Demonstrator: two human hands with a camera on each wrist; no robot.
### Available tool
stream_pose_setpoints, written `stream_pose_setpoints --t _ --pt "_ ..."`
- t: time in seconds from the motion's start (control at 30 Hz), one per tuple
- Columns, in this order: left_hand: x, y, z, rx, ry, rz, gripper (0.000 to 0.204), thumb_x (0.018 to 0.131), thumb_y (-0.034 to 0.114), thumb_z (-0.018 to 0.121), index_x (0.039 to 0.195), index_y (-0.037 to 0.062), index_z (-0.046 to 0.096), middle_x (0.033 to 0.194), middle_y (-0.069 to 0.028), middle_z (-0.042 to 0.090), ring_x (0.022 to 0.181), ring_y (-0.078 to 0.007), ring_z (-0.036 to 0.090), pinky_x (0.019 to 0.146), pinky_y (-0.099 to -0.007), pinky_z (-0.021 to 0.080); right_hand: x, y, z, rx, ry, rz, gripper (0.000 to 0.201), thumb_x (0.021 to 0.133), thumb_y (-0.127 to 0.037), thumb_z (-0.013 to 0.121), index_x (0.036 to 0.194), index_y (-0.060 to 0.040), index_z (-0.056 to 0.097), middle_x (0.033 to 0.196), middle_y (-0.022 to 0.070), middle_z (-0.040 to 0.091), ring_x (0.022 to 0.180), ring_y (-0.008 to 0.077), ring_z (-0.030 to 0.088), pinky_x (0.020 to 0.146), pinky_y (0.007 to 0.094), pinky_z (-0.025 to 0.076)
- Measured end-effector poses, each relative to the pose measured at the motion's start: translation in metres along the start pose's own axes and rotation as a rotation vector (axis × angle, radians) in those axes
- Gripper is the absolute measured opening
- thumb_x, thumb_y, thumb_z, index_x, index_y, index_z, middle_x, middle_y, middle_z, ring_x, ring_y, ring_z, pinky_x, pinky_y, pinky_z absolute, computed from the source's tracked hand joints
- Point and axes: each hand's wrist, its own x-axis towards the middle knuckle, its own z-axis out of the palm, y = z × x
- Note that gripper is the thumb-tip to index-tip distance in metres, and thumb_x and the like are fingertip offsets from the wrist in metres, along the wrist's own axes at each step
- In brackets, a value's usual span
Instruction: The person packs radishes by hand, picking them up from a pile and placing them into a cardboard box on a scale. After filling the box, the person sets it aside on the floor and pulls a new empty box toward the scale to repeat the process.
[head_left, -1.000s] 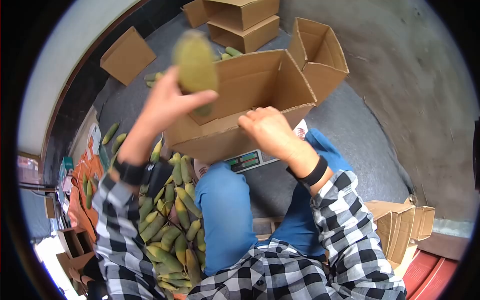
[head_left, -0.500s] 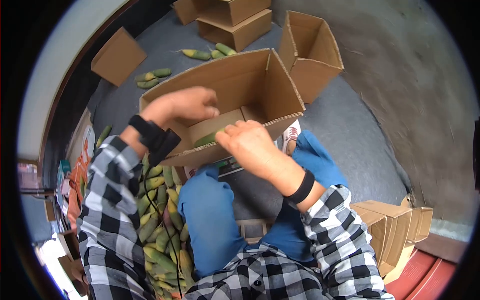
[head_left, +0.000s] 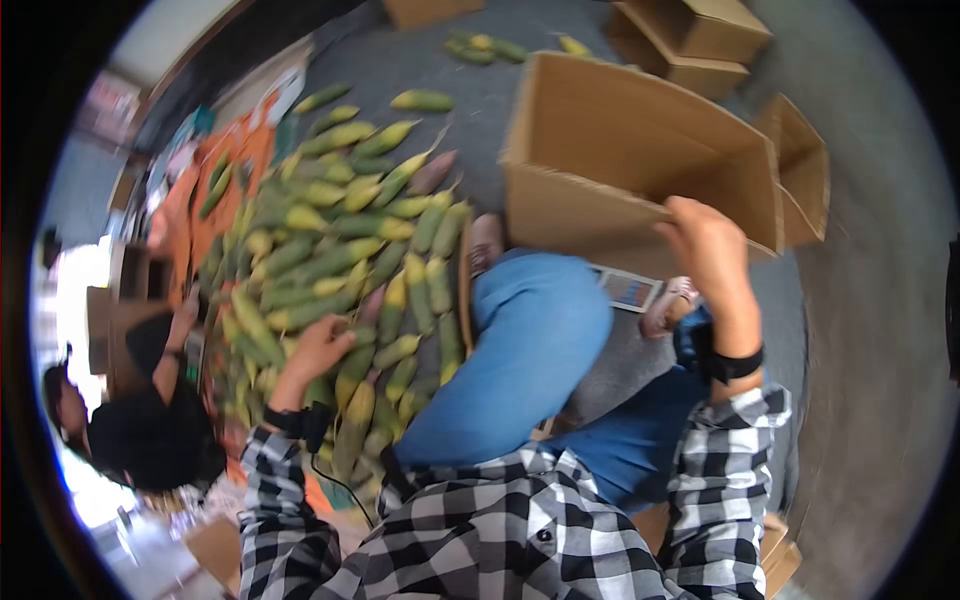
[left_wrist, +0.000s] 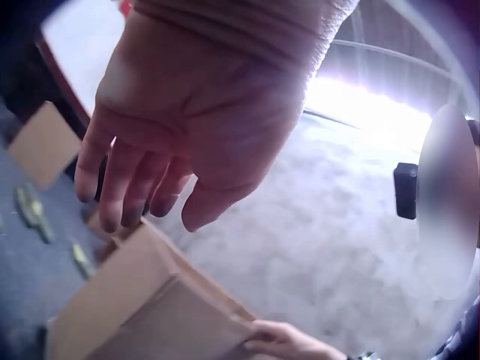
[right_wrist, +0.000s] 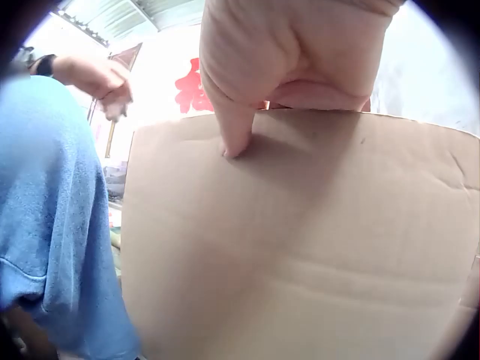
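Note:
In the head view my left hand [head_left: 322,347] hovers at or just above the heap of green radishes [head_left: 330,262], its fingers loosely bent; the left wrist view shows that hand [left_wrist: 191,120] with nothing in it. My right hand [head_left: 712,250] grips the near top edge of the cardboard box [head_left: 590,215]. Seen from the right wrist, the thumb of that hand [right_wrist: 292,60] presses on the outer face of the box [right_wrist: 300,225], with the fingers hidden over the rim. What lies at the bottom of the box is hidden in the head view.
A scale [head_left: 628,290] shows between the box and my knees. More boxes [head_left: 700,45] stand beyond and right of it. Several loose radishes [head_left: 485,46] lie on the floor. Another person in black [head_left: 155,430] is at the left, by an orange sheet [head_left: 250,150].
My left hand has let go of a radish in the box and moved out left to the heap. The head view has turned left. My right hand still holds the box edge.

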Motion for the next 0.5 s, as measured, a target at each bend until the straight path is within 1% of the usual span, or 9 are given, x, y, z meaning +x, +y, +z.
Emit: stream_pose_setpoints --t 0.03,0.07,0.2,0.23,0.3,0.33,0.4,0.47,0.5 --pt "-0.016 -0.048 0.024 0.039 -0.072 -0.135 0.049 0.085 0.037 0.07 0.112 -0.0034 0.06 0.093 -0.0189 0.066 0.086 -0.0281 0.063 0.078 -0.0373 0.05 -0.002 0.002 0.003 0.034 -0.001 -0.028 0.018 0.079 -0.015 0.071 0.084 -0.0062 0.057 0.08 0.014 0.062 0.081 0.035 0.063 0.067 0.0431 0.05" --pt "-0.037 -0.074 0.039 0.063 -0.077 -0.249 0.049 0.084 0.037 0.071 0.109 -0.0041 0.061 0.094 -0.0209 0.066 0.089 -0.032 0.064 0.079 -0.0396 0.05 0.001 -0.003 -0.002 0.045 -0.045 -0.008 0.017 0.08 -0.014 0.07 0.086 -0.0051 0.058 0.08 0.0142 0.061 0.081 0.035 0.062 0.067 0.0422 0.049" --pt "-0.09 -0.142 0.09 0.076 -0.05 -0.536 0.049 0.08 0.034 0.072 0.105 -0.0058 0.061 0.1 -0.0264 0.065 0.099 -0.0417 0.063 0.084 -0.0458 0.05 0.003 -0.009 -0.009 0.082 -0.105 -0.014 0.015 0.083 -0.013 0.068 0.089 -0.0032 0.059 0.082 0.0138 0.062 0.08 0.0339 0.061 0.068 0.04 0.048" --pt "-0.095 -0.152 0.098 0.059 -0.047 -0.547 0.049 0.08 0.034 0.072 0.105 -0.0058 0.061 0.1 -0.0264 0.065 0.099 -0.0417 0.063 0.084 -0.0458 0.05 0.003 -0.009 -0.01 0.098 -0.14 0.034 0.015 0.085 -0.013 0.067 0.091 -0.0023 0.058 0.082 0.0158 0.061 0.081 0.0358 0.06 0.069 0.0407 0.047" --pt "-0.1 -0.168 0.107 0.213 0.295 -0.492 0.052 0.079 0.032 0.073 0.112 -0.0052 0.057 0.107 -0.0285 0.062 0.104 -0.0439 0.059 0.088 -0.0483 0.048 0.006 -0.008 -0.011 0.105 -0.174 0.072 0.015 0.087 -0.013 0.066 0.092 -0.0015 0.058 0.083 0.0179 0.059 0.082 0.0377 0.06 0.071 0.0413 0.047" --pt "-0.098 -0.175 0.106 0.201 0.296 -0.494 0.052 0.079 0.032 0.073 0.112 -0.0052 0.057 0.107 -0.0285 0.062 0.104 -0.0439 0.059 0.088 -0.0483 0.048 0.006 -0.007 -0.011 0.068 -0.167 0.066 0.016 0.087 -0.014 0.065 0.094 -0.0015 0.058 0.084 0.0178 0.06 0.082 0.0377 0.06 0.072 0.0412 0.047" --pt "-0.087 -0.191 0.103 0.212 0.46 -0.579 0.06 0.077 0.031 0.076 0.118 -0.0052 0.051 0.113 -0.0304 0.058 0.108 -0.0446 0.057 0.091 -0.0487 0.046 0.006 -0.009 -0.01 0.026 -0.156 0.056 0.016 0.088 -0.014 0.065 0.095 -0.0015 0.058 0.084 0.0178 0.061 0.082 0.0377 0.06 0.072 0.0411 0.047" --pt "-0.074 -0.206 0.101 0.151 0.48 -0.574 0.063 0.075 0.031 0.078 0.118 -0.0058 0.05 0.113 -0.0306 0.058 0.108 -0.0454 0.056 0.092 -0.0485 0.046 0.007 -0.013 -0.011 0.02 -0.221 0.165 0.021 0.085 -0.014 0.068 0.102 -0.0037 0.062 0.092 0.0141 0.066 0.089 0.0335 0.064 0.077 0.0404 0.05" --pt "-0.067 -0.215 0.101 0.099 0.5 -0.566 0.066 0.074 0.031 0.079 0.118 -0.0065 0.048 0.113 -0.0308 0.057 0.108 -0.0463 0.056 0.092 -0.0484 0.045 0.008 -0.018 -0.011 0.014 -0.22 0.168 0.021 0.085 -0.014 0.068 0.102 -0.0037 0.062 0.092 0.0141 0.066 0.089 0.0335 0.064 0.077 0.0404 0.05"
